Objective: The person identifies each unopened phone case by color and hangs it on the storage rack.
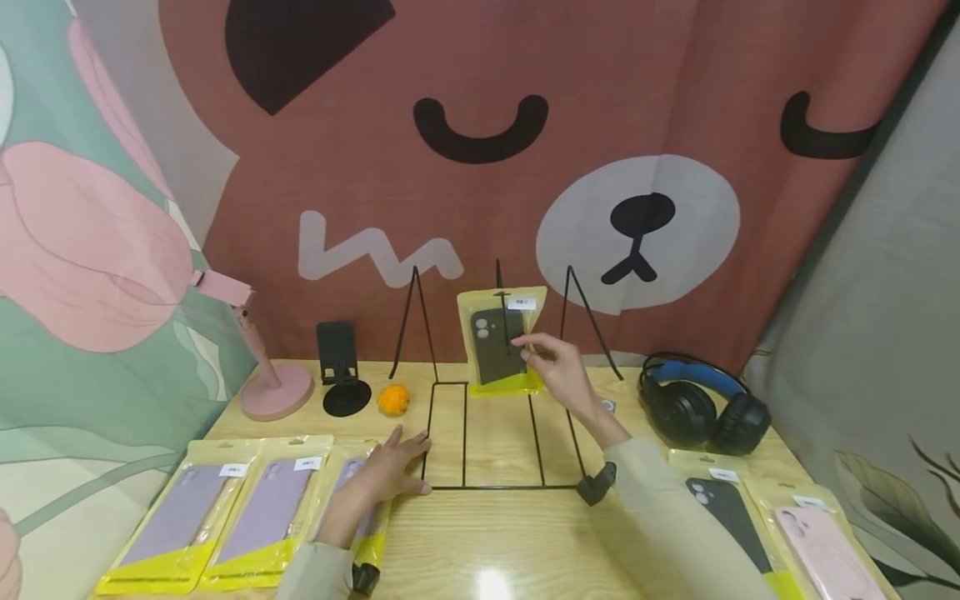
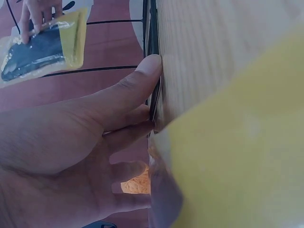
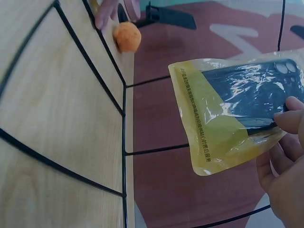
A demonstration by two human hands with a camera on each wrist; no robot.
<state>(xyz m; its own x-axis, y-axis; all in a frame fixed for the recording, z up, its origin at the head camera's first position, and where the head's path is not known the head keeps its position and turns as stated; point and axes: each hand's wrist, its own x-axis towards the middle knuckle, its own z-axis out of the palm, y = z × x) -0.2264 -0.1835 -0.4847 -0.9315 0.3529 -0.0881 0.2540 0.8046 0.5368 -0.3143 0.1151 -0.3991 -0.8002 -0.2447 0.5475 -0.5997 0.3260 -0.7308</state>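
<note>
1. The right hand (image 1: 558, 371) pinches a packaged dark phone case (image 1: 498, 343), upright against the middle prong of the black wire rack (image 1: 480, 433)
2. The left hand (image 1: 386, 471), fingers straight, presses flat on the table (image 1: 525, 542) touching the rack's base

Black headphones (image 1: 703, 406), small orange ball (image 1: 393, 398), pink lamp base (image 1: 277, 392), black phone stand (image 1: 341, 371), 2 purple packaged cases (image 1: 225, 510)

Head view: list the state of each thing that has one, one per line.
Black phone case packet: upright against the rack's middle prong, pinched by the right hand.
Wire rack: standing on the table, left hand resting flat at its base.
Purple case packets: lying flat.
Headphones: lying on the table.
</note>
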